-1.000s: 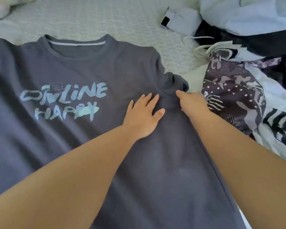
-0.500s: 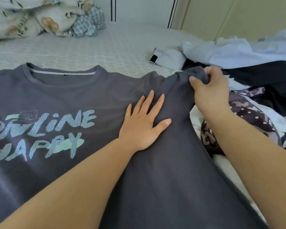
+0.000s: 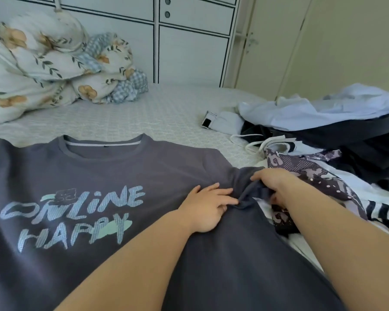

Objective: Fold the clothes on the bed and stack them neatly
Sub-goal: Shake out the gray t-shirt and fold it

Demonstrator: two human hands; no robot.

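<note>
My dark grey cotton T-shirt with the pale blue "ONLINE HAPPY" print lies face up across the near side of the white quilted bed, collar pointing away from me. Half a second ago my left hand lay flat with its fingers spread on the chest; now the fingers have drawn in and bunch a small fold of cloth at the base of the right-hand sleeve, so this grip is pinching the shirt. My right hand was lifted then, holding the sleeve up off the bed; it has since come down and sits just beside the left, its fingers curled into the crumpled sleeve fabric, thumb side hidden under the cloth. That grip too is pressed together on the sleeve. The sleeve itself, which was pulled up and out, is now gathered in a wrinkled lump between my two hands, folded in toward the body of the shirt.

Just beside my right forearm lies a purple-and-white patterned garment, partly under the shirt's edge. Beyond it is a heap of unfolded clothes: pale blue, black and white pieces with a loose white drawstring. At the far left of the bed rests a bundled floral duvet, with white wardrobe doors behind it.
</note>
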